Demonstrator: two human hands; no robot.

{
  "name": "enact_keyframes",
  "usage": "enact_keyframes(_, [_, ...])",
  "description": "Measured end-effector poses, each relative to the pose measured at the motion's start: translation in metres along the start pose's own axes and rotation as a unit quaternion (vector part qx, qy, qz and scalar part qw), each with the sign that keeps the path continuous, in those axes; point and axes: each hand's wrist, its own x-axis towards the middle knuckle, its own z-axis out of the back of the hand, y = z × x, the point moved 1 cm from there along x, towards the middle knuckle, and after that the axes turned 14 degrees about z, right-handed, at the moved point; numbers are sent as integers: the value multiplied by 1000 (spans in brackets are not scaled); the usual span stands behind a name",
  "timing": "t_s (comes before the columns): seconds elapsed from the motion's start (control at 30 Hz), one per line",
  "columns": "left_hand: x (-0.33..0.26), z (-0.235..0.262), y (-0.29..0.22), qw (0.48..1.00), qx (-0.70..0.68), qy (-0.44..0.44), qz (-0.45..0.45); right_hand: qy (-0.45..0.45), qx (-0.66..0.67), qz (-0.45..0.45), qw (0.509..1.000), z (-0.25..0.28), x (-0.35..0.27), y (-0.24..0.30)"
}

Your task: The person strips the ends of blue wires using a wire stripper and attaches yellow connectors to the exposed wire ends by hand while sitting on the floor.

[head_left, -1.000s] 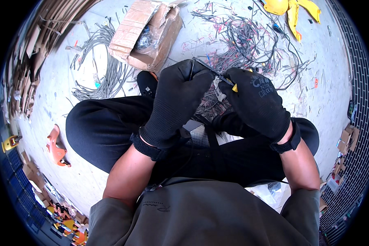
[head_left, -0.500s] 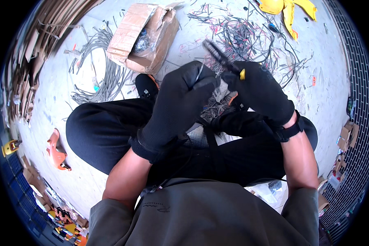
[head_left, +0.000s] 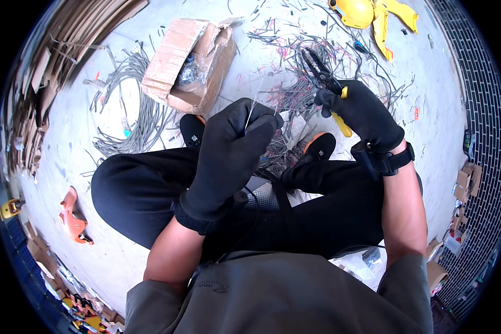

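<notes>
My left hand (head_left: 228,153), in a black glove, pinches a thin pale wire (head_left: 254,101) between its fingertips; the wire stands up from the fingers. My right hand (head_left: 362,114), also gloved in black, grips a pair of yellow-handled wire strippers (head_left: 328,83) whose black jaws point up and to the left, apart from the wire. Both hands hover above my crossed legs in black trousers. A pile of cut wire scraps (head_left: 295,94) lies on the floor just beyond my black shoes.
An open cardboard box (head_left: 189,61) lies on the concrete floor ahead at the left, with a bundle of grey cables (head_left: 133,111) beside it. A yellow hard hat (head_left: 362,11) is at the far top right. An orange tool (head_left: 72,214) lies at the left.
My hands have come apart: the right hand with the strippers moved right and away from the left hand, which keeps hold of the thin wire.
</notes>
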Motion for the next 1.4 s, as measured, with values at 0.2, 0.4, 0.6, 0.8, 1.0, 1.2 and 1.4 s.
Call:
enact_keyframes(0.2, [5,3,4,998,-17,-27,-51,67,115,-71,989,-1,-2,-5])
enact_keyframes(0.4, [6,6,5,997,-10,-47,-60,94,199,-88,971,-6,-4,-9])
enact_keyframes(0.6, [5,10,0,995,-23,-84,-57,61,178,-84,979,-8,-4,-11])
enact_keyframes(0.8, [4,13,0,994,-42,-66,-70,51,-93,-89,990,-24,9,-50])
enact_keyframes(1.0, [5,17,-1,998,-43,-19,-46,15,-200,-12,980,-44,9,-76])
enact_keyframes(1.2, [4,23,1,998,-19,24,-46,-95,174,177,964,-6,9,69])
enact_keyframes(1.4, [6,25,-4,997,-52,47,-33,-77,107,268,954,-27,21,71])
